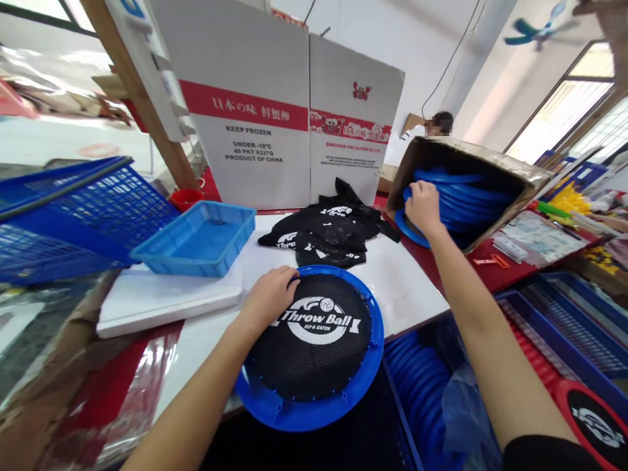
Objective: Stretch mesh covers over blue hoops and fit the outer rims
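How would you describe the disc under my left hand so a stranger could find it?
On the white tabletop, before the pile of black mesh covers, lies a blue-rimmed disc under the left hand. Only it has mesh fitted, printed Throw Ball.

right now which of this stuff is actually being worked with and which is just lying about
Being worked with:
- left hand on the netted blue disc
- right hand on blue rings in the cardboard box
- pile of black nets

Lying about:
- blue tray
- blue basket
- red cup
- white carton
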Demonstrator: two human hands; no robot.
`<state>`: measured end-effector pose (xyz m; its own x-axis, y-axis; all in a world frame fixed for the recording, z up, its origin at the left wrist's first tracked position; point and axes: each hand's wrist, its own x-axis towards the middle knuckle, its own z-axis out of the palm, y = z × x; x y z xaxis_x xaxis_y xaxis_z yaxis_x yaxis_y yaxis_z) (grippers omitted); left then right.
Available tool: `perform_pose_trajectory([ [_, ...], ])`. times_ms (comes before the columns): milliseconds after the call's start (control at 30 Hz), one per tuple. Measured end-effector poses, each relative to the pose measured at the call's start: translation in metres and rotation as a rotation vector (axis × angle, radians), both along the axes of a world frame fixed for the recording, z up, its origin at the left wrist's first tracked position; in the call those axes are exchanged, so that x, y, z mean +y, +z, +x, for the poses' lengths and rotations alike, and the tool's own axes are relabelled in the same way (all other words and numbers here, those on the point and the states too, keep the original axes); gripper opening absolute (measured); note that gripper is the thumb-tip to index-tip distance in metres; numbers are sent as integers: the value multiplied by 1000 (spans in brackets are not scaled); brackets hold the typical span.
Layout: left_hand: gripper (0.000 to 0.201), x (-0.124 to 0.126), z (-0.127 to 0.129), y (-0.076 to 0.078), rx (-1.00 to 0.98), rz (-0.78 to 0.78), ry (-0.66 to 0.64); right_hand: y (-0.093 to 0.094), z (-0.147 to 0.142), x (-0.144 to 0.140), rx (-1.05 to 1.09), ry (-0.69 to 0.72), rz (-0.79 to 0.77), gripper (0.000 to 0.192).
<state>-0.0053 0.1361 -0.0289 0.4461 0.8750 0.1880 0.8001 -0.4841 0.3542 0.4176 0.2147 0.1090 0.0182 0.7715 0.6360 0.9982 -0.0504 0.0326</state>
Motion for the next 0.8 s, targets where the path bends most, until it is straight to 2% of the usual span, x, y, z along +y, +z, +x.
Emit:
perform_pose_trajectory([
  [100, 30, -1, 3, 3, -2, -19, 12, 38, 55, -3, -145, -211, -91, 57],
  [200, 32, -1, 5, 5, 32, -28, 1, 46, 83, -14, -136, -399, -157, 61],
  [267, 32, -1, 7, 6, 56, -35, -5, 42, 85, -19, -197, -455, -155, 58],
  [400, 31, 0, 9, 8, 71, -47, 10, 34, 76, -19, -299, -467, -232, 58],
  [600, 29, 1, 9, 6, 0, -66, 5, 40, 67, -1, -246, -521, -366, 69],
  [700, 29, 2, 8, 4, -42, -60, 13, 44, 64, 5, -333, -490, -314, 65],
  [800, 30, 2, 6, 2, -57, -52, 18, 47, 64, 3, -440, -451, -262, 52],
])
